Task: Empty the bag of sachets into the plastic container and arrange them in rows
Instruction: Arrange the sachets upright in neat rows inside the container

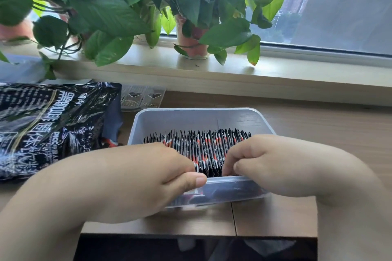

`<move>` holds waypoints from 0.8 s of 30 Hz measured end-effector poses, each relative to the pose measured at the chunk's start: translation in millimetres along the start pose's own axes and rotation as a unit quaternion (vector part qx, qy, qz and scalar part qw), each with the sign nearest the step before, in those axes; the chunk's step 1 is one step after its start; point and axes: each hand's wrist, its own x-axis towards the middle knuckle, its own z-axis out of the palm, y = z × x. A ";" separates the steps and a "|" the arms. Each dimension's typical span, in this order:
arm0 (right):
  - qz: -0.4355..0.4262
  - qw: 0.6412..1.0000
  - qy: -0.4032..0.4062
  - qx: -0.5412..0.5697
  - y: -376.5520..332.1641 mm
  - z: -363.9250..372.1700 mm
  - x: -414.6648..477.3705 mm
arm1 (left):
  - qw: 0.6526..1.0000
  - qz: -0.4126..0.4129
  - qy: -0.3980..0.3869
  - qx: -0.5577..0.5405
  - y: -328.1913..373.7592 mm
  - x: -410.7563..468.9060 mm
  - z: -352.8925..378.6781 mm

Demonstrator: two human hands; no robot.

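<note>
- sachets (203, 146): black with red and white marks
- plastic container (191, 116): translucent pale grey
- bag (46, 125): glossy black, white lettering
- pothos leaves (110, 6): green
- table (307, 116): light wood grain

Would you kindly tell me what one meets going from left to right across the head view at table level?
First the black bag → left hand → sachets → right hand.
</note>
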 end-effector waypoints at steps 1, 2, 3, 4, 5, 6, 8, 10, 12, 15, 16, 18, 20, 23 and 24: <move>0.000 1.000 0.000 0.003 0.8 -0.2 0.4 | 1.000 0.013 0.013 0.006 0.4 0.5 -0.4; 0.000 1.000 -0.001 0.005 1.2 -0.6 0.6 | 1.000 0.019 -0.001 -0.004 -0.4 3.0 3.5; -0.001 1.000 -0.004 0.006 1.6 -0.9 0.9 | 1.000 0.020 0.004 -0.015 -1.4 6.2 5.0; -0.002 1.000 -0.008 0.006 1.5 -0.9 1.3 | 1.000 0.016 0.007 -0.022 -0.1 5.8 3.9; -0.004 1.000 -0.010 0.004 1.4 -0.9 1.4 | 1.000 0.021 0.013 -0.019 0.3 5.4 2.5; -0.006 1.000 -0.010 0.000 1.2 -0.9 1.6 | 0.999 0.021 0.017 -0.029 -2.8 7.5 4.3; -0.007 1.000 -0.007 -0.008 1.4 -1.3 2.0 | 0.999 0.020 0.014 -0.025 -4.7 7.9 6.0; -0.006 1.000 -0.002 -0.014 1.3 -1.2 2.9 | 0.999 0.010 -0.009 -0.030 -5.2 8.2 5.9; -0.007 1.000 -0.003 -0.023 0.7 -0.8 3.9 | 1.000 0.012 -0.006 -0.025 -4.1 7.9 5.6; -0.014 0.999 -0.011 -0.035 0.7 0.0 4.5 | 1.000 0.008 -0.004 -0.023 -4.5 7.9 5.1; -0.018 0.999 -0.013 -0.040 1.3 -0.1 4.4 | 1.000 0.005 -0.011 -0.019 -4.5 8.0 4.2; -0.025 0.999 -0.020 -0.044 2.4 -1.3 3.4 | 1.000 0.001 -0.030 -0.007 -4.0 8.7 1.7; -0.029 0.998 -0.035 -0.039 2.4 -3.0 1.6 | 0.999 0.010 -0.034 0.002 -4.9 10.0 0.0; -0.051 0.997 -0.051 -0.032 0.9 -6.0 -2.1 | 0.999 0.017 -0.029 -0.014 -9.4 10.5 -1.3; -0.062 0.996 -0.055 -0.026 0.4 -6.7 -3.2 | 0.999 0.016 -0.029 -0.025 -10.4 10.1 -1.4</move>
